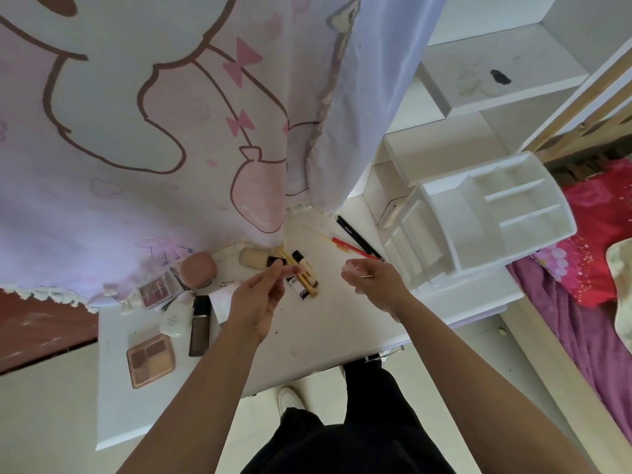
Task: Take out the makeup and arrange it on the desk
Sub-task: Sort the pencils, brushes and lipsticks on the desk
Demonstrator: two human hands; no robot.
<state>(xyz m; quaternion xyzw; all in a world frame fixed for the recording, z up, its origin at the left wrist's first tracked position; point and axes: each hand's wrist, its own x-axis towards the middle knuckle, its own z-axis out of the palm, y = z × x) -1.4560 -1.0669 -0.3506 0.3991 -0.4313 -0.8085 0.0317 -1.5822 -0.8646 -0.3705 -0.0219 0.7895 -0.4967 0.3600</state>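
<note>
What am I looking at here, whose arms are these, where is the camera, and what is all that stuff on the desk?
There is no machine here. These are a person's two bare arms, filmed by one wide-angle camera worn on the head and looking down.

The left hand pinches a small pale pink stick. The right hand is curled beside it, but the picture is too blurred to tell whether it holds anything.

On the white desk lie an eyeshadow palette, a dark tube, a white bottle, a pink round compact, yellow-handled brushes, a red pencil and a black pencil.

A white organiser stands at the right, and a cartoon curtain hangs behind.
</note>
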